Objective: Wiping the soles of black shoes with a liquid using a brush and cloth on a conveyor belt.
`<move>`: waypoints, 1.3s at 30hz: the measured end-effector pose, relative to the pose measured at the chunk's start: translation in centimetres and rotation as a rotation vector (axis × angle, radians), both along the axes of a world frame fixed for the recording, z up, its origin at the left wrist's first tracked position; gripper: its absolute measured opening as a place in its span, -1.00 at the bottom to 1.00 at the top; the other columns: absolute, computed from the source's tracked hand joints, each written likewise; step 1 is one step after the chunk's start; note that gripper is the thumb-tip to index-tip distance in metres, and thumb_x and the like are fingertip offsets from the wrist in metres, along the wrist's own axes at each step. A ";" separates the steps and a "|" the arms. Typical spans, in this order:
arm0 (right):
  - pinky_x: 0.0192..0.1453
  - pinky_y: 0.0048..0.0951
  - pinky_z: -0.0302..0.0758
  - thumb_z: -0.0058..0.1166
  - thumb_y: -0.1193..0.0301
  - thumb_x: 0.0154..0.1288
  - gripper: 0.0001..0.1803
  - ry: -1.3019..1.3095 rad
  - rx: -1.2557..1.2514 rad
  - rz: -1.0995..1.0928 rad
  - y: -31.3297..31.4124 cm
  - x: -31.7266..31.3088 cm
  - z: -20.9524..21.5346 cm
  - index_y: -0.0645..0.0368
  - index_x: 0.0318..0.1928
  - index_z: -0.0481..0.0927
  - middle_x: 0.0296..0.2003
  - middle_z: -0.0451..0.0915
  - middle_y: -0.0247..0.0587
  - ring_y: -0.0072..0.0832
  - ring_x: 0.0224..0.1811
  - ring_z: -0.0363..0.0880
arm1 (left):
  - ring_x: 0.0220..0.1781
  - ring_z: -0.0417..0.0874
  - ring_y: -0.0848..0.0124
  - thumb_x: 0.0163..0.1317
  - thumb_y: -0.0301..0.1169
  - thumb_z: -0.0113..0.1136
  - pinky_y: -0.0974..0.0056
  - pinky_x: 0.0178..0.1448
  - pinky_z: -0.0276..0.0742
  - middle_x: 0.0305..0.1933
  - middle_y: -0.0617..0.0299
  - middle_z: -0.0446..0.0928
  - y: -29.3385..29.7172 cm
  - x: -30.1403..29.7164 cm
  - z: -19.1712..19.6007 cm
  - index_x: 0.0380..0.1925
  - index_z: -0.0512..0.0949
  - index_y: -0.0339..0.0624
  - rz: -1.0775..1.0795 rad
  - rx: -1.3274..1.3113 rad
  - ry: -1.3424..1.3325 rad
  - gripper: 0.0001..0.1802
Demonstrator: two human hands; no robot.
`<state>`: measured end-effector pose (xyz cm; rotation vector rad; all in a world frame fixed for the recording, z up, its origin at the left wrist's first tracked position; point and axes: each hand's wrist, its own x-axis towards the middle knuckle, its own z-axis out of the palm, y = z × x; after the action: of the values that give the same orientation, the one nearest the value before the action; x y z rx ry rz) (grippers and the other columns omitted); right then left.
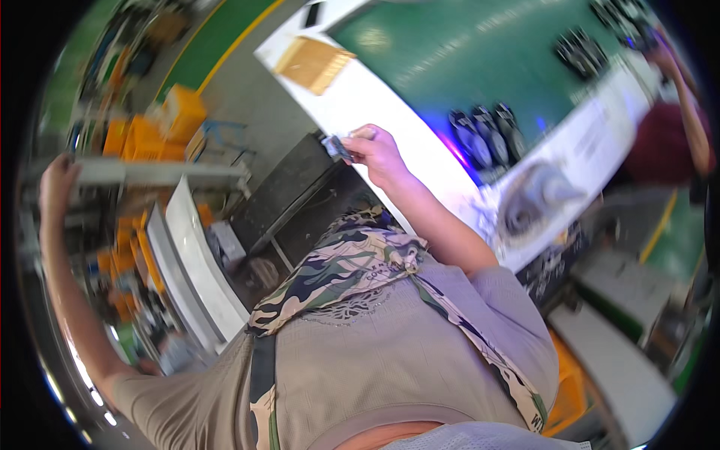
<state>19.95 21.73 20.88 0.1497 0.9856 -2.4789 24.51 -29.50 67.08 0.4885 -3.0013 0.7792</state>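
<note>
My right hand [375, 154] is closed, its thumb and fingers pinching a small dark grey and silver piece [337, 148] over the near edge of the white worktop [409, 135]. The piece is too small and blurred to name. Far out to the left, my left hand [58, 184] is raised at the end of a stretched arm. Its fingers look curled, next to the end of a pale grey beam [142, 169]. What they grip, if anything, is hidden.
A green conveyor belt [420, 52] carries several dark oval parts [487, 135]. On the worktop lies a piece of brown cardboard [313, 64]. Orange crates [154, 135] are stacked at left. A person in a dark red top [667, 142] works at far right. White panels [199, 247] stand at lower left.
</note>
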 end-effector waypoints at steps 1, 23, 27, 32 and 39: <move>-0.58 -0.53 0.33 0.27 0.58 0.13 -0.79 -0.020 -0.005 -0.066 1.6 0.1 -0.8 0.19 -0.42 0.45 -0.57 0.52 -0.27 -0.54 -0.65 0.44 | -0.18 0.68 0.26 0.22 -0.26 0.23 0.21 -0.05 0.55 -0.18 0.02 0.68 8.6 -4.3 -6.0 -0.06 0.59 -0.34 -0.175 0.265 0.028 -0.60; -0.32 -0.52 0.46 0.22 0.61 0.18 -0.79 -0.230 0.183 -0.928 29.2 16.3 -5.4 0.16 -0.29 0.43 -0.40 0.50 -0.34 -0.59 -0.42 0.49 | -0.02 0.64 -0.10 0.31 -0.09 0.09 -0.17 -0.05 0.67 0.00 -0.07 0.55 69.6 -21.1 -63.3 0.06 0.41 -0.18 0.693 1.830 -0.906 -0.53; -0.34 -0.56 0.44 0.24 0.61 0.18 -0.78 -0.178 0.266 -0.787 28.5 13.3 -5.5 0.15 -0.31 0.42 -0.41 0.47 -0.39 -0.64 -0.41 0.45 | -0.09 0.67 -0.09 0.20 -0.24 0.12 -0.19 -0.05 0.70 -0.09 -0.09 0.58 73.3 -25.5 -64.1 -0.04 0.42 -0.27 0.659 1.904 -0.799 -0.59; -0.34 -0.63 0.42 0.28 0.57 0.16 -0.77 -0.116 0.512 -0.703 28.4 12.1 -4.9 0.15 -0.32 0.43 -0.42 0.48 -0.44 -0.70 -0.40 0.44 | 0.01 0.66 -0.05 0.10 -0.47 0.11 -0.14 0.15 0.61 0.00 -0.14 0.58 72.2 -28.3 -65.3 0.01 0.44 -0.39 0.542 2.048 -1.132 -0.57; -0.36 -0.63 0.42 0.29 0.57 0.16 -0.77 -0.124 0.523 -0.738 27.7 13.1 -4.2 0.14 -0.32 0.45 -0.44 0.50 -0.43 -0.69 -0.43 0.45 | 0.20 0.55 -0.05 -0.01 -0.55 0.30 -0.16 0.32 0.43 0.18 -0.15 0.49 66.5 -23.0 -58.8 0.20 0.32 -0.38 -0.130 2.492 -1.159 -0.30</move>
<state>33.06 49.42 16.71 0.9755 1.7411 -2.6931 1.50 37.05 8.31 0.2771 0.9909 1.7666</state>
